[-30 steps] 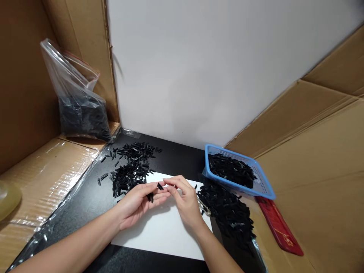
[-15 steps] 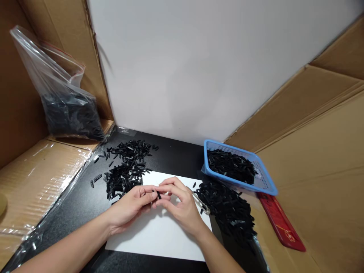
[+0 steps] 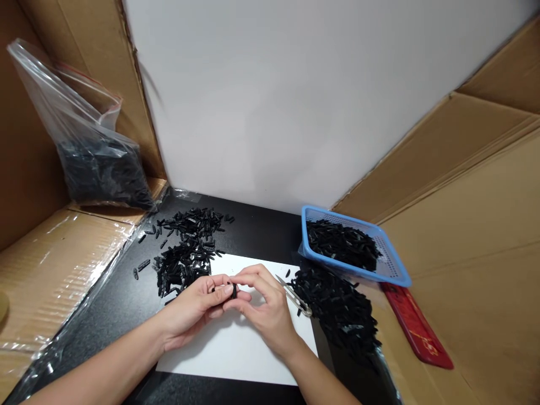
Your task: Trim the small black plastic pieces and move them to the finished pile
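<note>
Black bench (image 3: 261, 233) walled by cardboard (image 3: 472, 225); both hands, left hand (image 3: 192, 309) and right hand (image 3: 264, 306), pinch one small black piece (image 3: 233, 290) over white paper (image 3: 240, 354).

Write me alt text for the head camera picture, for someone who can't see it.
Two bare hands, left hand and right hand, meet over a white sheet, pinching a small black piece between their fingertips. Heaps of similar black pieces lie on both sides, more fill a blue basket, and a clear bag stands far left.
</note>
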Motion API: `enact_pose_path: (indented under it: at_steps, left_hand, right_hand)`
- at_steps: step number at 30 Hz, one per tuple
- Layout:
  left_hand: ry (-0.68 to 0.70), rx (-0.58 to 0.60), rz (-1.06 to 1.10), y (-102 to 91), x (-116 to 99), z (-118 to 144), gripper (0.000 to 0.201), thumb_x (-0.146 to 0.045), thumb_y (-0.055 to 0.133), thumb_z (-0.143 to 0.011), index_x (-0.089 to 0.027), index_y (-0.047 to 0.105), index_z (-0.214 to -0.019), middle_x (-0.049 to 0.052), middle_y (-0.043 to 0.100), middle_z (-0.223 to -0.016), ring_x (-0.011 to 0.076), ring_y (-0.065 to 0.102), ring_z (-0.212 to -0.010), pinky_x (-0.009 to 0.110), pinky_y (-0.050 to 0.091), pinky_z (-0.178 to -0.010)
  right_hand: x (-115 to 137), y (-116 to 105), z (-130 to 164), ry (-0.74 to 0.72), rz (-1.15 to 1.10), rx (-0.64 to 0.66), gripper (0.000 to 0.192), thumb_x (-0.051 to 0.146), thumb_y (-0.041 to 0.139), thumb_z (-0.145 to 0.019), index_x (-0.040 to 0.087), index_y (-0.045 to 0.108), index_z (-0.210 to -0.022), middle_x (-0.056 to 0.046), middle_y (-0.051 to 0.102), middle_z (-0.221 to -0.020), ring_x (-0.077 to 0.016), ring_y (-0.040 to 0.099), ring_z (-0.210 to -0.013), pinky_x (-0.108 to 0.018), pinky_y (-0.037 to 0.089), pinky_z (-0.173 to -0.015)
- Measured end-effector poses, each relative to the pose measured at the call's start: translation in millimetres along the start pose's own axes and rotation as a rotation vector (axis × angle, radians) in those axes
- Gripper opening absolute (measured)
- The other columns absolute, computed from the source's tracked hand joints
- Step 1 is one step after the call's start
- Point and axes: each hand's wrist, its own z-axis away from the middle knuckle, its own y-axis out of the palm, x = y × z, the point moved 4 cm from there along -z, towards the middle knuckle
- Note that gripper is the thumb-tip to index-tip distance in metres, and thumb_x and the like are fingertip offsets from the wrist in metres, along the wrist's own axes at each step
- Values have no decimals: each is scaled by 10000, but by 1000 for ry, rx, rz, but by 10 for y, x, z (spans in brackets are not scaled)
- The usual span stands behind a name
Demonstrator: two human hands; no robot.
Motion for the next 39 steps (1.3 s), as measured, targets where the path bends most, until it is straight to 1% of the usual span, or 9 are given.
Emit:
enact_pose_path:
  at_steps: [8,11,15,18,22,27,31,35,39]
  left_hand:
    - [70,-113,-18,-86,1,-20,317,-404,765,-726,-114,669,-637,-20,533,-580,54,286,-504,167,210,-470]
    - [52,-110,18,-103,17,-15,248,-335,794,-708,-112,716,-780,-8,569,-625,51,337,-515,159,242,-479]
    - [35,-126,33,-113,23,2,393,-265,808,-699,-149,687,-1055,14,642,-716,60,437,-560,156,311,-527]
    - [41,-133,17,-104,5,9,403,-270,799,-711,-170,657,-1074,10,663,-719,63,456,-561,159,312,-533]
    - [64,-147,-18,-75,-29,24,373,-280,801,-704,-188,645,-1030,-14,664,-685,71,457,-566,170,332,-573]
    - [88,-133,-50,-27,-39,38,303,-289,793,-702,-194,649,-951,-22,658,-673,96,474,-592,200,357,-621]
    - [72,-124,-9,-15,-18,36,247,-236,727,-748,-184,659,-980,-2,658,-733,117,503,-667,215,362,-642]
    - [80,-120,25,-19,-16,35,336,-145,695,-730,-172,652,-1062,10,663,-767,119,504,-670,233,365,-658]
    - [124,-132,-28,-34,-34,31,418,-220,724,-750,-165,604,-1147,26,692,-792,131,524,-656,276,384,-708]
  right_hand:
    - [7,-42,-29,42,-102,-49,184,282,760,-761,249,731,-940,-49,648,-876,-219,592,-821,-338,470,-705]
    - [-61,-40,-23,98,-166,-86,198,269,785,-735,249,726,-923,-40,640,-875,-198,567,-783,-318,449,-674]
    - [-239,1,0,320,-475,-168,196,268,753,-757,230,647,-917,-24,637,-845,-171,574,-738,-289,438,-640]
    - [-310,57,11,491,-690,-152,181,283,712,-779,218,599,-905,-17,643,-822,-147,566,-681,-251,405,-571]
    - [-282,119,24,618,-758,-56,208,331,713,-769,189,646,-905,12,591,-717,-105,472,-564,-220,339,-511]
    - [-216,186,44,617,-736,9,262,404,727,-757,164,667,-845,25,576,-594,-97,389,-507,-228,290,-501]
    - [-231,193,45,640,-776,-25,247,392,760,-718,173,654,-765,20,579,-596,-101,383,-502,-237,278,-492]
    - [-285,156,31,660,-821,-73,253,392,770,-700,166,662,-734,28,518,-609,-90,350,-502,-229,264,-470]
    - [-330,125,24,675,-877,-118,222,370,740,-725,164,661,-742,25,492,-627,-97,357,-524,-222,289,-474]
